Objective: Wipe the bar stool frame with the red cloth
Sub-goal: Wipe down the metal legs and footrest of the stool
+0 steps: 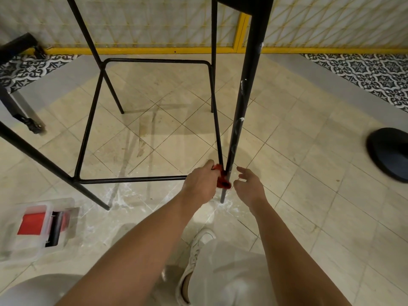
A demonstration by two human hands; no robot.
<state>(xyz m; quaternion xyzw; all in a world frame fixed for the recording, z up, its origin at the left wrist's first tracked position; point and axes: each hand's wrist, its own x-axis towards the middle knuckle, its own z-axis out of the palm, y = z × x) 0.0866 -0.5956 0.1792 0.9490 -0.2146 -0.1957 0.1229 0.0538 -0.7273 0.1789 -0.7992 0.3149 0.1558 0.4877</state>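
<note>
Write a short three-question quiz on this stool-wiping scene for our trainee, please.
1. True or false: the left hand grips the red cloth against the stool leg.
2. Where does the cloth sit? A: top of the leg; B: low on the leg, beside the footrest bar joint; C: midway along the footrest bar.
3. Fill in: the right hand has ___ fingers and holds nothing.
Key: 1 true; 2 B; 3 open.

Forearms outstretched, left hand [202,182] curled round red cloth [223,183], right hand [249,187] fingers [243,171] loosely apart.
</note>
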